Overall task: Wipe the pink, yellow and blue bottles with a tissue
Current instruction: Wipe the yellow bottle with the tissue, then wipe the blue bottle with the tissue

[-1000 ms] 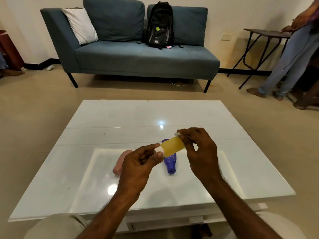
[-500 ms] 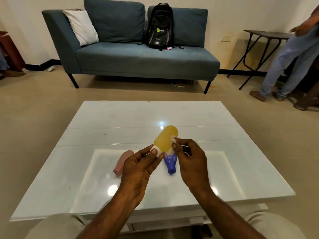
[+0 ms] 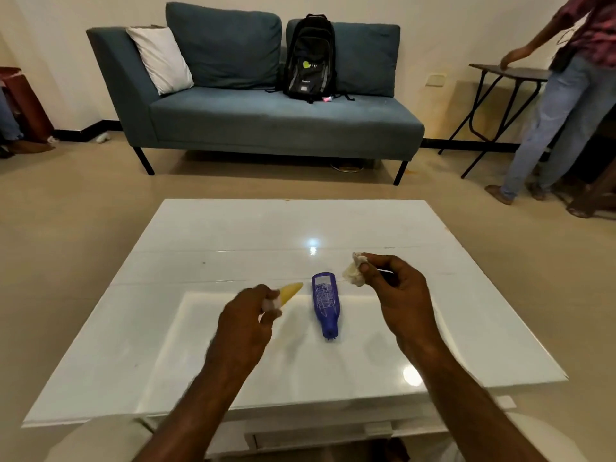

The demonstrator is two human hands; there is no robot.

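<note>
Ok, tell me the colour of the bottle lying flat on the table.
Blue, with a pale printed label: the bottle lies on the white table, seen in the head view.

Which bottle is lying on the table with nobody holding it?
The blue bottle. It lies flat on the white table, untouched, while the yellow bottle is gripped in the left hand.

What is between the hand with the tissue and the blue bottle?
Nothing visible. The right hand holds the crumpled tissue just above and right of the blue bottle, which lies flat on the white table. Only bare tabletop shows between them.
</note>
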